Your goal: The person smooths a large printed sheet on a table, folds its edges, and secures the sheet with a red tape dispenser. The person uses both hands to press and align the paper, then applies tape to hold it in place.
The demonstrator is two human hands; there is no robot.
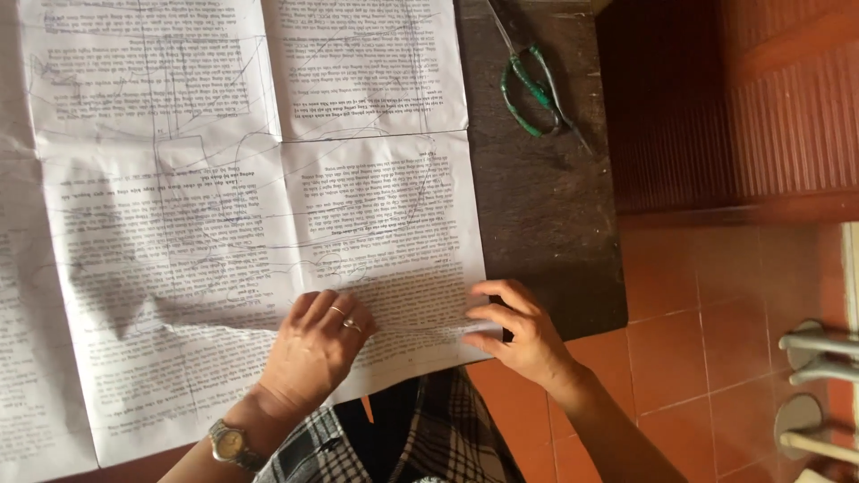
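Right now we are pressing our left hand [315,344] flat, fingers spread, on the near edge of a big printed paper sheet [259,206] that is lying unfolded across the dark table [546,206], with pencilled lines drawn over its creases. Our right hand [519,331] is pinching the sheet's near right corner, fingers curled around it; it seems to be folding a small flap there, though the fingers are hiding the exact grip, so we cannot be sure. The corner is sitting right at the table's edge, above the red tiled floor [716,358].

We are judging the risks from this: the paper is thin and already creased, so a sharp tug from the pinching hand could tear it along a fold. If the flat hand is lifting while the other is pulling, the sheet could slide and the drawn lines could end up skewed. The green-handled scissors [535,85] are lying well apart at the table's far end, near its edge, where a sweeping sheet might be nudging them off.
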